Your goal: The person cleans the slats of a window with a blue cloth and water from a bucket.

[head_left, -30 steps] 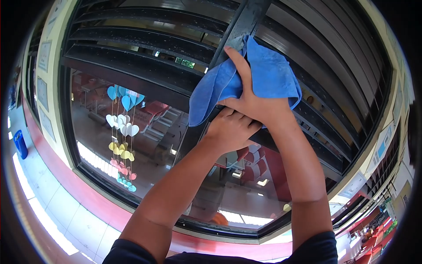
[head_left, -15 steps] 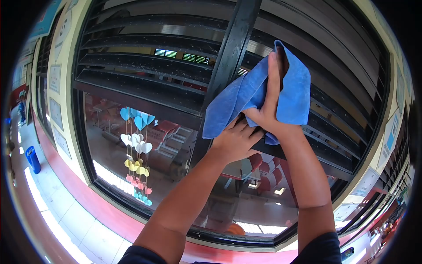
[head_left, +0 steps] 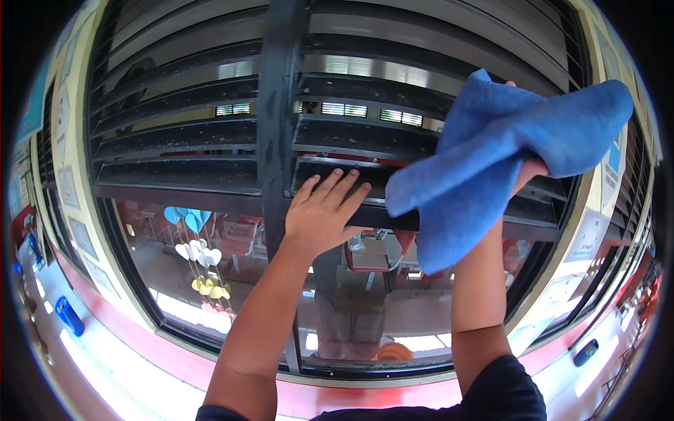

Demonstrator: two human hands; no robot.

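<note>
A blue cloth [head_left: 484, 161] hangs in loose folds over my right hand [head_left: 531, 170], which grips it in front of the right-hand louvers. Most of that hand's fingers are covered by the fabric. My left hand [head_left: 321, 214] lies with spread fingers at the lowest dark slat [head_left: 330, 168] and the frame rail below it, just right of the black centre post [head_left: 279, 126]. Nothing is in the left hand. Pale specks dot the dark louver slats [head_left: 189, 131] on the left side.
Strings of paper hearts [head_left: 200, 252] show at the lower left pane. Chairs and desks appear beyond the glass. A blue bin [head_left: 69, 316] stands on the walkway at left, and posted papers [head_left: 588, 235] line the wall at right.
My right hand has moved right with the cloth, away from the centre post. The left hand has come apart from it and now rests spread on the window. The view has shifted right.
</note>
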